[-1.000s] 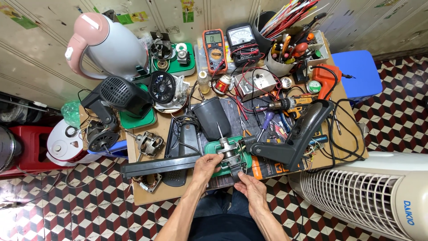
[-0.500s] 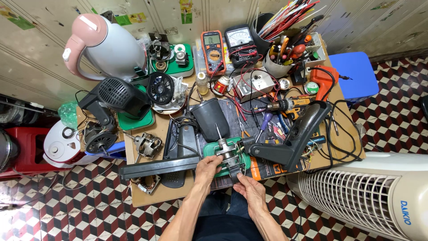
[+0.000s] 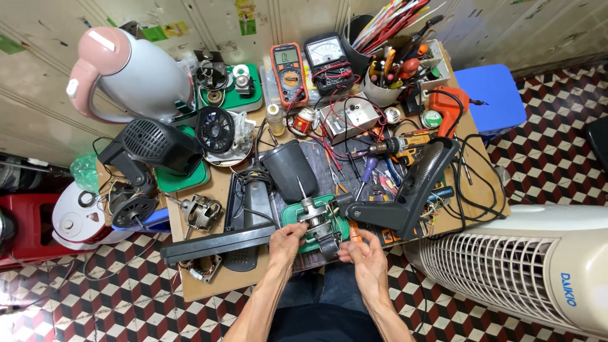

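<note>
At the near edge of a crowded counter (image 3: 209, 285), a small motor (image 3: 315, 218) with an upright shaft sits on a green tray (image 3: 291, 212). The left hand (image 3: 288, 239) grips the motor's left side, its fingers curled around the body. The right hand (image 3: 360, 253) rests just beside the motor's right side, fingers bent toward it; whether they grasp it cannot be told. A long black bar (image 3: 218, 244) lies left of the hands, and a black angled stand (image 3: 411, 190) lies to the right. Farther back stand a pink and white kettle (image 3: 130, 73), two meters (image 3: 307, 66), a cup of tools (image 3: 386, 82) and tangled wires (image 3: 335, 123). The floor (image 3: 95, 297) has a red, white and black cube-pattern tile. A white tower fan (image 3: 525, 266) lies at the right, a blue stool (image 3: 491, 95) behind it.
</note>
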